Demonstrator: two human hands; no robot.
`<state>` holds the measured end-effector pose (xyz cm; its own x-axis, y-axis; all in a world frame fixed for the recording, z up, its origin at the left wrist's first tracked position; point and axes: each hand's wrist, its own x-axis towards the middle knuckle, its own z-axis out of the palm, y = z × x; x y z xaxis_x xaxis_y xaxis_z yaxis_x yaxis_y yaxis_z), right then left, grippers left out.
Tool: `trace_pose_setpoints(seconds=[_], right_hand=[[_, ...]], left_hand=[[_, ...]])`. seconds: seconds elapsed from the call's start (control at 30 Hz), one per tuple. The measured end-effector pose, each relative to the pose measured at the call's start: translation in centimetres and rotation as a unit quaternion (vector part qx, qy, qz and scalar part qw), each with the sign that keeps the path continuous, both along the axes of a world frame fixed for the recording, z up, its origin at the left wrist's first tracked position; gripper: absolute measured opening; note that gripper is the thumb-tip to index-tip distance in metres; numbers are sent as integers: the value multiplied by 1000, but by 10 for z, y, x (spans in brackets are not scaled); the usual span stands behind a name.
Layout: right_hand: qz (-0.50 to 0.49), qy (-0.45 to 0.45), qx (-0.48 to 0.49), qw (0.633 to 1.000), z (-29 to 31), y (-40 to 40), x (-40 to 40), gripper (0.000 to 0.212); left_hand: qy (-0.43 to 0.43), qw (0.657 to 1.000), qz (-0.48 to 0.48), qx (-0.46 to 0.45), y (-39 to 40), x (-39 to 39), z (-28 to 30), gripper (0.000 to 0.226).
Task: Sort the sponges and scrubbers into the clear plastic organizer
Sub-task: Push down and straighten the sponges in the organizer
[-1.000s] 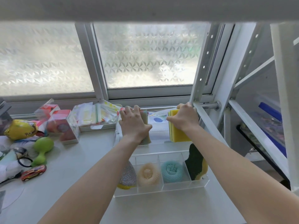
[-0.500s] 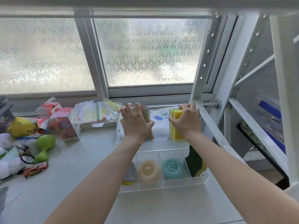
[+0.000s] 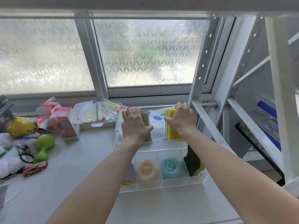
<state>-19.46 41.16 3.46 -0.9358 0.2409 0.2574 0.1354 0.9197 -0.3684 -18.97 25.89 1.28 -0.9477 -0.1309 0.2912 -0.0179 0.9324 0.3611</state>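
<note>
Head view is showing both hands standing sponges on edge in the organizer's [image 3: 204, 179] rear section, probably so several fit. Left hand [image 3: 135, 126] is clenched around a mesh sponge [image 3: 147, 121]; right hand [image 3: 181, 120] is gripping a yellow sponge [image 3: 171, 131]. Scrubbers [image 3: 169, 168] are filling the front compartments.

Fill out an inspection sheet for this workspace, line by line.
Surface: pale grey counter under a frosted window.
Job's things: clear plastic organizer holds a silver wire scrubber, cream mesh scrubber, teal mesh scrubber, dark green sponge.
Clutter: green maraca, toy car, red boxes.
Grippers: left hand grips a mesh-covered sponge; right hand grips a yellow sponge.
Cables: nothing seen.
Surroundings: white metal rack at right.
</note>
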Motion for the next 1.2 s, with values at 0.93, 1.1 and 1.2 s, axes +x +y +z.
trace_pose_setpoints(seconds=[0.93, 1.1, 1.2], right_hand=[[9, -13, -92, 996, -21, 6, 23, 115], [19, 31, -152, 988, 7, 25, 48, 104], [12, -10, -145, 989, 5, 45, 80, 85]], left_hand=[[-23, 996, -16, 88, -7, 19, -16, 118], [39, 991, -19, 129, -29, 40, 9, 102], [55, 982, -6, 179, -55, 66, 12, 83]])
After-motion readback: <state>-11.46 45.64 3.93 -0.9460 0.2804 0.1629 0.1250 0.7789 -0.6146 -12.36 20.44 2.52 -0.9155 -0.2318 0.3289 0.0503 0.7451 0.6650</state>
